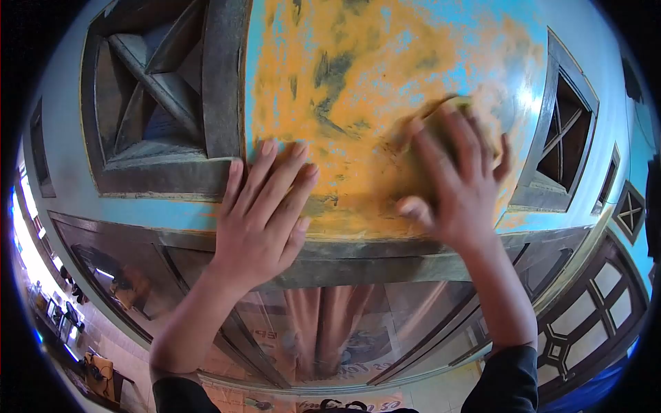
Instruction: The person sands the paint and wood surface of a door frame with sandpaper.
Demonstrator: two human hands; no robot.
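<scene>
Several vents (153, 86) — patchy wall (375, 103) between, curtain (336, 323) below

Left hand (258, 220): flat, fingers spread, on the patchy orange-and-blue wall panel (372, 186), little finger at the edge of the wooden vent frame (224, 89)
Right hand (458, 182): motion-blurred, fingers spread over a blurred pad (417, 165) against the same panel; how firmly it grips is unclear
Dark smears (332, 72): above and between the hands
Second vent (561, 138): right of the right hand
Dark wooden rail (372, 265): just below both hands
Brown curtain (303, 330): seen through glass, below and between the hands
</scene>
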